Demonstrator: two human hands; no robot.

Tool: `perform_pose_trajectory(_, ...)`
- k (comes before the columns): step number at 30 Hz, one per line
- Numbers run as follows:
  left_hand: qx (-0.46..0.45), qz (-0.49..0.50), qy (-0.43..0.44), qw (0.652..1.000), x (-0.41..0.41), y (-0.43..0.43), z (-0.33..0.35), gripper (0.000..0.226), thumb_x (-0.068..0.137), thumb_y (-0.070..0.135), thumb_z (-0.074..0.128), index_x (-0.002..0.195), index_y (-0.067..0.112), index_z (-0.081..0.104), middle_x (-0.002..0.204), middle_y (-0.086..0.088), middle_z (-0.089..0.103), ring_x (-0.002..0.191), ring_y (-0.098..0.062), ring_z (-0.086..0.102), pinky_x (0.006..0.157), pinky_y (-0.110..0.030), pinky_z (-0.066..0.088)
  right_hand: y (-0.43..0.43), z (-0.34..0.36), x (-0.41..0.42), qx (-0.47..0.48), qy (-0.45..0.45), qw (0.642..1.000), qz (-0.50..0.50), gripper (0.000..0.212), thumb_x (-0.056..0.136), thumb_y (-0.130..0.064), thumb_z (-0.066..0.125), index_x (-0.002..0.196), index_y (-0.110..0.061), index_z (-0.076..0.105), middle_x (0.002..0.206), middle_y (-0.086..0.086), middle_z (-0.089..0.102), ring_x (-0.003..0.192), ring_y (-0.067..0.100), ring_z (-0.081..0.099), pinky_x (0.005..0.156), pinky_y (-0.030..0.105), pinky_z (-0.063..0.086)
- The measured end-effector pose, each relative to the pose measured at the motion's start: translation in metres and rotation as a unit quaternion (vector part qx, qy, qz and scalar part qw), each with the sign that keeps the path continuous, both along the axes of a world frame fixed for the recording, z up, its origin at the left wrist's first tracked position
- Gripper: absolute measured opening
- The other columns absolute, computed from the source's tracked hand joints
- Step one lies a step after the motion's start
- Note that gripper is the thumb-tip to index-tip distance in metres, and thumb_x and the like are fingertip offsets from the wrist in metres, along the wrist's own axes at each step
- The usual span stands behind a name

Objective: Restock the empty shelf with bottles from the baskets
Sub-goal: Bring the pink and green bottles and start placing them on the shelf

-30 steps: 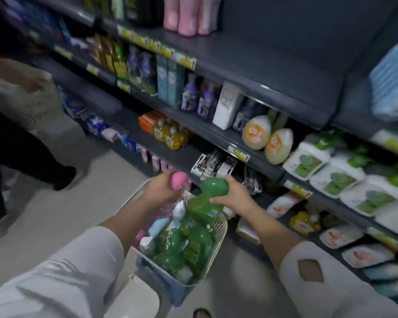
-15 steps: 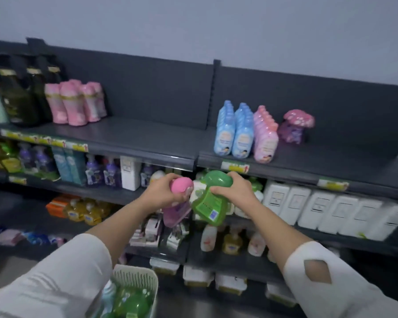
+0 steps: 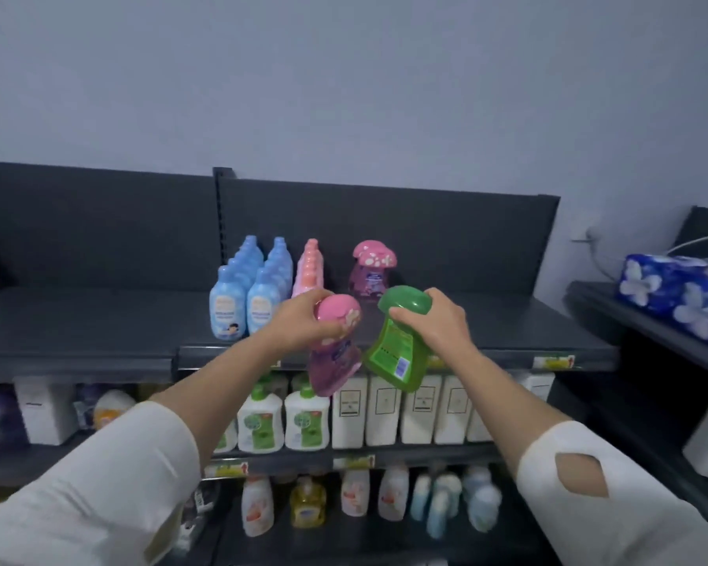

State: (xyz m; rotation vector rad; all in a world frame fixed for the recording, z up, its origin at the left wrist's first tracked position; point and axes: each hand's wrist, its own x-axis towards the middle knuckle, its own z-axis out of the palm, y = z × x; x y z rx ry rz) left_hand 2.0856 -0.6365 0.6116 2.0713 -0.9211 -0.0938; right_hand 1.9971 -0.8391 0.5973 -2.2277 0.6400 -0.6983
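My left hand (image 3: 303,320) grips a pink mushroom-capped bottle (image 3: 336,361) by its cap, the body hanging tilted below. My right hand (image 3: 438,320) grips a green mushroom-capped bottle (image 3: 397,353) the same way, tilted left. Both hang in front of the dark top shelf (image 3: 507,332). On that shelf stand two rows of blue bottles (image 3: 246,296), a row of pink bottles (image 3: 309,271) and one pink mushroom bottle (image 3: 373,269) at the back. The baskets are out of view.
The top shelf's left section (image 3: 78,320) is bare, as is the part right of the mushroom bottle. Lower shelves hold white and green pump bottles (image 3: 283,414), white boxes (image 3: 385,410) and small bottles. A side shelf at right carries a blue tissue pack (image 3: 671,288).
Both hands have lifted the pink and green bottles out of the basket and up to the top shelf's front edge. My view rose from the basket to the shelf.
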Motion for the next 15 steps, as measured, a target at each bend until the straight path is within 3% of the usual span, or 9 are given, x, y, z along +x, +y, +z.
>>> perform_pose_trajectory(4,-0.029,-0.02,0.02,0.999,0.015,-0.051,0.009,0.048,0.081,0.013,0.07,0.125,0.012,0.05,0.102,0.001,0.055,0.091,-0.014,0.056,0.062,-0.013,0.045,-0.042,0.007,0.003,-0.006,-0.011,0.999,-0.037,0.04,0.07,-0.052,0.071,0.093,-0.023,0.055,0.09,-0.004,0.06,0.085,0.018,0.056,0.07,0.03,0.043)
perform_pose_trajectory(6,-0.043,-0.032,0.045,0.998,0.028,-0.074,0.011,0.049,0.082,0.008,0.067,0.127,0.013,0.048,0.098,0.005,0.054,0.088,-0.01,0.055,0.068,-0.014,0.049,-0.061,0.009,0.011,-0.006,-0.016,0.998,-0.052,0.039,0.069,-0.053,0.071,0.09,-0.023,0.056,0.088,-0.005,0.061,0.084,0.018,0.057,0.069,0.03,0.044)
perform_pose_trajectory(10,-0.058,-0.035,0.057,0.996,0.07,-0.12,0.008,0.057,0.082,0.007,0.066,0.134,0.016,0.043,0.119,-0.008,0.054,0.101,-0.021,0.055,0.089,-0.033,0.05,-0.096,0.01,0.039,-0.005,-0.025,0.997,-0.077,0.04,0.067,-0.054,0.072,0.088,-0.023,0.057,0.086,-0.004,0.063,0.083,0.018,0.06,0.07,0.031,0.049)
perform_pose_trajectory(15,-0.027,-0.037,0.072,0.996,0.124,-0.171,0.005,0.061,0.082,0.007,0.066,0.136,0.02,0.043,0.129,-0.013,0.05,0.113,-0.029,0.054,0.088,-0.033,0.048,-0.133,0.011,0.083,-0.016,-0.007,0.994,-0.11,0.045,0.067,-0.057,0.07,0.09,-0.022,0.056,0.089,-0.001,0.064,0.085,0.022,0.06,0.072,0.032,0.049)
